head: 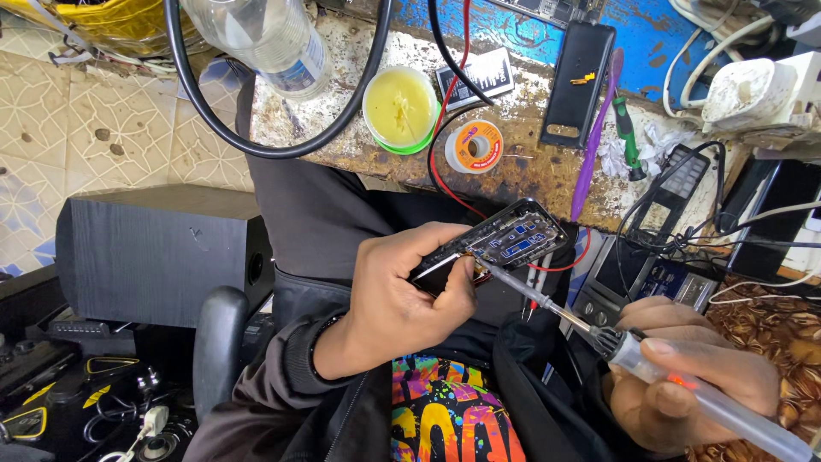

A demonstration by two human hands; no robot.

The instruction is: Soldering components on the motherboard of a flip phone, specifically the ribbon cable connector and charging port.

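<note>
Count: two hands, one opened phone, one soldering iron. On the tabletop (359,154): one round tin of yellow paste (399,106), one spool of solder wire (475,145), one black phone cover (580,70), one purple stick (596,137), one green-handled screwdriver (629,137), one clear plastic bottle (269,38) and one flat battery (477,77).

Left hand (402,295): raised in front of the body, wrist bent, fingers curled tight around the lower end of the opened phone (505,241), thumb pressed along its near edge. The phone is held in the air just below the tabletop's front edge, tilted up to the right.

Right hand (693,376): low at the right, closed around the clear handle of the soldering iron (599,338), thumb laid on top. The iron's shaft slants up to the left, and its tip meets the phone beside the left thumb.

Phone condition: back removed, dark frame, circuit board with blue and metal parts exposed. One red wire (445,184) and black wires run from the tabletop towards it.
</note>
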